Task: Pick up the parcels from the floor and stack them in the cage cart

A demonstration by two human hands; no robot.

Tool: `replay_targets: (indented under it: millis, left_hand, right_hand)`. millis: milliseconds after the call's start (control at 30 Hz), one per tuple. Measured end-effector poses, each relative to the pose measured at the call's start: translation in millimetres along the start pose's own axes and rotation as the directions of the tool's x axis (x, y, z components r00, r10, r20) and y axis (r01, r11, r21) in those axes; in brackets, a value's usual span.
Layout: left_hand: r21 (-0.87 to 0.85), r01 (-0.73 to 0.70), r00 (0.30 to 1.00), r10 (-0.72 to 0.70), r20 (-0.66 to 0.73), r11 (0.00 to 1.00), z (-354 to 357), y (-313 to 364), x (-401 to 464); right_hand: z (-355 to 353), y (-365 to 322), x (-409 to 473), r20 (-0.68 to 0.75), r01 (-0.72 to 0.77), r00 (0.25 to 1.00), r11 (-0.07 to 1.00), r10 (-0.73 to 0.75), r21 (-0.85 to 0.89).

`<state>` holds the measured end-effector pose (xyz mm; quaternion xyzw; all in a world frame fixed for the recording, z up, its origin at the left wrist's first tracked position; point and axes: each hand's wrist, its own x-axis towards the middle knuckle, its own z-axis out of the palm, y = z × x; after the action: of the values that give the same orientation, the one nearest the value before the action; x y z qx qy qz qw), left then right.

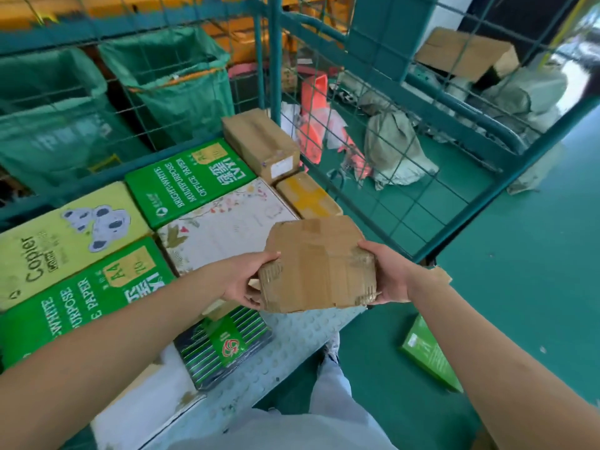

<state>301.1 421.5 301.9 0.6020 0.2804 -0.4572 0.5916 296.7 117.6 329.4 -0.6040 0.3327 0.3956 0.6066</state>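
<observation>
A battered brown cardboard parcel (319, 266) with worn tape hangs in the air over the front right part of the cage cart. My left hand (246, 280) grips its left end and my right hand (388, 277) grips its right end. The cage cart (285, 345) has a studded grey metal floor and teal wire walls. Inside it lie green office-paper boxes (186, 181), a yellow copier box (65, 235), a white floral box (224, 222), brown boxes (259, 142) and a dark striped package (224, 345). One green parcel (430, 354) lies on the floor to my right.
The floor (519, 254) is green. Beyond the cart's wire wall (389, 157) lie grey sacks (394, 151), orange wrapping and a cardboard box (467, 53). Green sorting bags (175, 86) hang behind the cart at the left. My legs stand at the cart's open front.
</observation>
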Motion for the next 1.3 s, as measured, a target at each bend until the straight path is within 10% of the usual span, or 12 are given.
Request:
replay_targets:
  millis: [500, 933, 1200, 1300]
  left_hand:
    - [-0.321, -0.059, 0.991, 0.016, -0.135, 0.945, 20, 124, 137]
    - [-0.528, -0.072, 0.981, -0.035, -0.189, 0.846, 34, 188, 254]
    - [-0.498, -0.049, 0.963, -0.091, -0.254, 0.866, 34, 183, 287]
    - [-0.478, -0.061, 0.953, -0.091, -0.288, 0.876, 34, 182, 295]
  right_hand:
    - [-42, -167, 131, -0.038, 0.191, 0.973, 0.889, -0.226, -0.416]
    - [-49, -241, 250, 0.044, 0.404, 0.800, 0.483, -0.598, -0.777]
    - [-62, -241, 290, 0.070, 0.319, 0.883, 0.484, -0.464, -0.815]
    - [-66, -253, 304, 0.035, 0.136, 0.929, 0.252, -0.369, -0.958]
